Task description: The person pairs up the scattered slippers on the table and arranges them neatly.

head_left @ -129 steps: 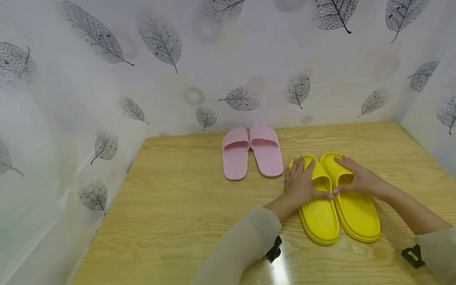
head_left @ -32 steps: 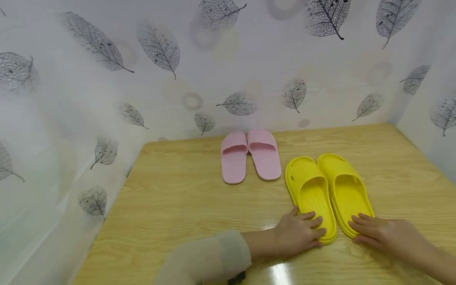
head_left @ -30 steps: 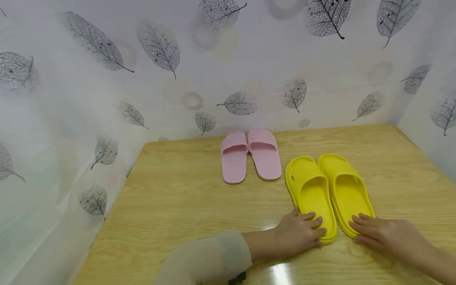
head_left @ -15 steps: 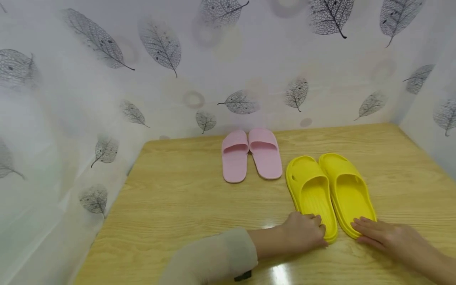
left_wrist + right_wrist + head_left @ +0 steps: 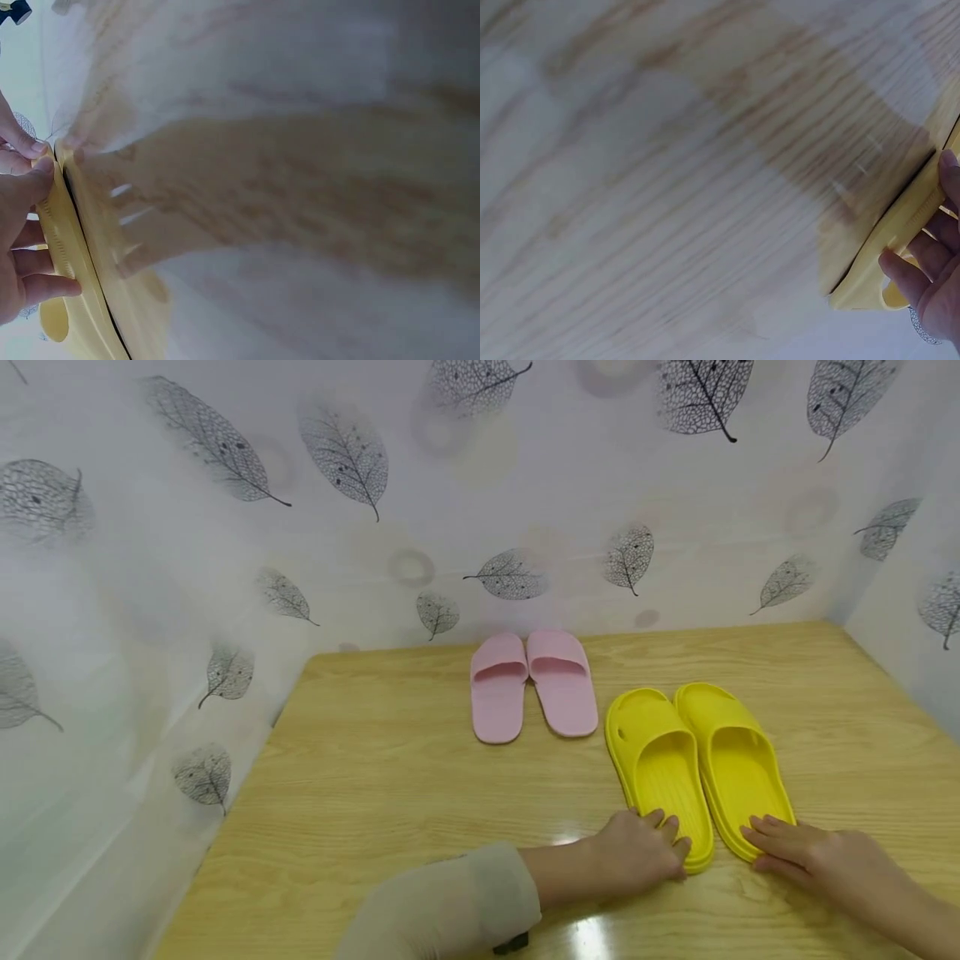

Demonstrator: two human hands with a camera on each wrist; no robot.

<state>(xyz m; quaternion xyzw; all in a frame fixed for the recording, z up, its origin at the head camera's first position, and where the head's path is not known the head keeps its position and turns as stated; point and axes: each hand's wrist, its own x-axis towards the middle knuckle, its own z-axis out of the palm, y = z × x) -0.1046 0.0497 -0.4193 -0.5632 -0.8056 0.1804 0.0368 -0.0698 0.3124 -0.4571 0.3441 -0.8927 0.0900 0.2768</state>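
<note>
A pair of yellow slippers lies flat on the wooden table, toes away from me and inner edges close together. In the head view, my left hand [image 5: 641,853] is at the heel of the left yellow slipper [image 5: 651,727], its fingers bent over the edge. The left wrist view shows the thumb [image 5: 41,169] at one edge of the slipper and other fingers further along. My right hand [image 5: 821,856] lays fairly straight fingers on the heel of the right yellow slipper [image 5: 718,710]. In the right wrist view its fingertips touch the slipper's edge [image 5: 900,225].
A pair of pink slippers [image 5: 498,714] stands further back, against the leaf-printed sheet [image 5: 360,577]. The wooden table [image 5: 375,827] stretches to the left of the yellow slippers. Sheets also hang along both sides.
Both hands have moved from the straps back to the heels of the yellow slippers. Over the last second the left fingers have bent; the right hand and slippers look nearly still.
</note>
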